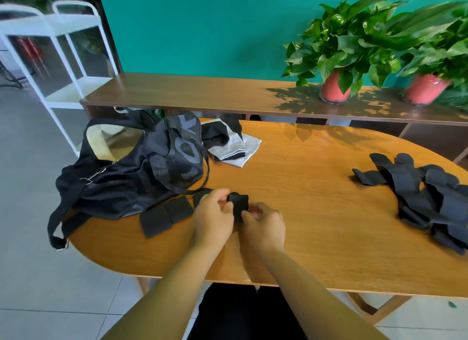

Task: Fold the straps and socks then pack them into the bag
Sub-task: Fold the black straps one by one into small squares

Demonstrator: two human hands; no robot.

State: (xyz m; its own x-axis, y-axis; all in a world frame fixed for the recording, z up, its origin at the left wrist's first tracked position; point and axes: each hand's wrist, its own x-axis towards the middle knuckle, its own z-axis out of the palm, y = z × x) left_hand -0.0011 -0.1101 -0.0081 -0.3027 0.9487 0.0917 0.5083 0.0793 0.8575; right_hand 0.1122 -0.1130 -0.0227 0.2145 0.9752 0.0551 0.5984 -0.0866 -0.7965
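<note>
Two hands pinch one strap (238, 205): left hand (214, 214) and right hand (263, 225), fingers (222, 195) curled on it. It seems soft and light; better hold its folded ends. The bag (131, 172) lies at ten o'clock.

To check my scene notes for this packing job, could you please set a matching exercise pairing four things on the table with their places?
Things:
1. black fabric duffel bag
2. pile of black fabric straps
3. black-and-white cloth socks
4. small black strap

Places:
A. pinched between the left hand and right hand
B. right end of the wooden table
C. left end of the table, mouth open
D. far side, just right of the bag

Pairs: 1-C, 2-B, 3-D, 4-A.
</note>
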